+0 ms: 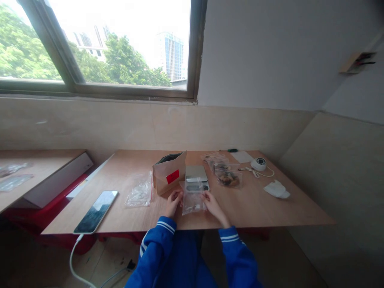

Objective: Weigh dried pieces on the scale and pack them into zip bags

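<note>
A clear plastic zip bag (pixel 192 203) is stretched between my two hands, near the front edge of the table. My left hand (pixel 174 201) pinches its left side, and my right hand (pixel 211 201) pinches the right side. No contents show in the bag. Just behind it lies a flat kitchen scale (pixel 196 173), its display partly seen through the plastic. Left of the scale stands an open brown paper pouch (pixel 168 176) with a red label (pixel 173 176). A pile of clear zip bags (pixel 139 192) rests farther left.
Filled bags of brown dried pieces (pixel 228 177) lie right of the scale. Beyond them are a white dome camera (pixel 258 163) with its cable and a crumpled tissue (pixel 276 189). A phone (pixel 96 212) on a charging cable (pixel 72 260) sits at the table's front left.
</note>
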### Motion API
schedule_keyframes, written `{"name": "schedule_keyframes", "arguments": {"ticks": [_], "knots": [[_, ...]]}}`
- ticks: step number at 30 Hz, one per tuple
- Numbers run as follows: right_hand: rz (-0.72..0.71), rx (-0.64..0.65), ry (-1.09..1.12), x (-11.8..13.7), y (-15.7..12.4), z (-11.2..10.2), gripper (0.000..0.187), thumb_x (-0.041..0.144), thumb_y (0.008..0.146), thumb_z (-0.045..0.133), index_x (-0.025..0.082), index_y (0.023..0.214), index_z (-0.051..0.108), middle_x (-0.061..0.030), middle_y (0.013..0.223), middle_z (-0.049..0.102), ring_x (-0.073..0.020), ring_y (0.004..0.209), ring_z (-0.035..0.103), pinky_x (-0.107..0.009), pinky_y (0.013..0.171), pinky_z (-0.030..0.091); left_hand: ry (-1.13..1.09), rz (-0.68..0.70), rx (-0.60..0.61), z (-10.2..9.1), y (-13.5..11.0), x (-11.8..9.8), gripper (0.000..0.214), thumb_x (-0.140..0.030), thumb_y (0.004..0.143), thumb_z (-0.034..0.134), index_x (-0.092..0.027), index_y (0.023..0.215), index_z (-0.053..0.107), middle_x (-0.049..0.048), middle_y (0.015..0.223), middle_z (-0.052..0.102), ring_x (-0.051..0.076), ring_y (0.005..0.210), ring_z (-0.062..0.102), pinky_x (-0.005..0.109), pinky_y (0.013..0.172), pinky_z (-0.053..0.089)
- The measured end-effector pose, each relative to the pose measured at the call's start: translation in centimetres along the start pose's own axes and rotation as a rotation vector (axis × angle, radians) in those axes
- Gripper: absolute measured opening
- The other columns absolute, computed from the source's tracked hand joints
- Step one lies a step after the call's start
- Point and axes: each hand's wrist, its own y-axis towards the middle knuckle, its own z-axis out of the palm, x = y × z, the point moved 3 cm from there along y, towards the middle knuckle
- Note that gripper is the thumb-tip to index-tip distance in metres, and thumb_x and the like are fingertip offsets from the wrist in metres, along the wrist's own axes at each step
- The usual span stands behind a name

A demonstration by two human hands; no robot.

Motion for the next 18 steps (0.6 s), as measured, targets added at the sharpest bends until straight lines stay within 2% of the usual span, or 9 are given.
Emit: {"name": "schedule_keyframes", "arguments": {"ticks": [3, 8, 12, 16, 18], "knots": [[0.010, 0.068, -0.019, 0.1, -0.4, -0.5, 0.036, 0.055, 0.072, 0.061, 0.020, 0.081, 0.054, 0.0000, 0.074, 0.052, -0.0136, 0.062, 0.052, -0.018, 0.036, 0.040, -0.032, -0.002, -0.016, -0.1, 0.1, 0.1, 0.043, -0.057, 0.065, 0.069, -0.019, 0.083, 0.058, -0.0025, 0.055, 0.056, 0.012, 0.046, 0.052, 0.025, 0.045, 0.041], [0.051, 0.158, -0.023, -0.2, -1.0, -0.7, 0.037, 0.055, 0.072, 0.063, 0.020, 0.083, 0.056, 0.0002, 0.073, 0.053, -0.0133, 0.060, 0.052, -0.018, 0.038, 0.039, -0.046, -0.009, -0.018, -0.2, 0.1, 0.3, 0.038, -0.056, 0.066, 0.067, -0.020, 0.070, 0.057, -0.0002, 0.060, 0.058, 0.013, 0.049, 0.053, 0.026, 0.046, 0.040], [0.043, 0.172, -0.029, -0.5, -1.3, -0.8, 0.041, 0.055, 0.072, 0.063, 0.019, 0.090, 0.059, -0.0012, 0.076, 0.057, -0.0150, 0.065, 0.054, -0.022, 0.046, 0.043, -0.059, -0.013, -0.023, -0.4, 0.1, 0.6, 0.032, -0.051, 0.066, 0.068, -0.020, 0.071, 0.058, -0.0007, 0.060, 0.057, 0.013, 0.051, 0.053, 0.026, 0.047, 0.040], [-0.001, 0.167, -0.028, -0.5, -1.5, -1.0, 0.038, 0.054, 0.074, 0.063, 0.018, 0.085, 0.060, -0.0010, 0.075, 0.059, -0.0144, 0.065, 0.055, -0.025, 0.057, 0.046, -0.063, -0.012, -0.050, -0.5, 0.1, 0.8, 0.027, -0.046, 0.068, 0.066, -0.021, 0.070, 0.057, -0.0010, 0.059, 0.056, 0.013, 0.050, 0.051, 0.027, 0.047, 0.040], [-0.005, 0.167, -0.045, -0.5, -1.5, -1.0, 0.037, 0.053, 0.074, 0.063, 0.018, 0.083, 0.059, -0.0005, 0.073, 0.058, -0.0141, 0.063, 0.054, -0.025, 0.057, 0.045, -0.071, -0.006, -0.072, -0.6, 0.2, 0.8, 0.026, -0.045, 0.068, 0.065, -0.021, 0.069, 0.056, -0.0005, 0.063, 0.059, 0.013, 0.050, 0.051, 0.026, 0.047, 0.040]]}}
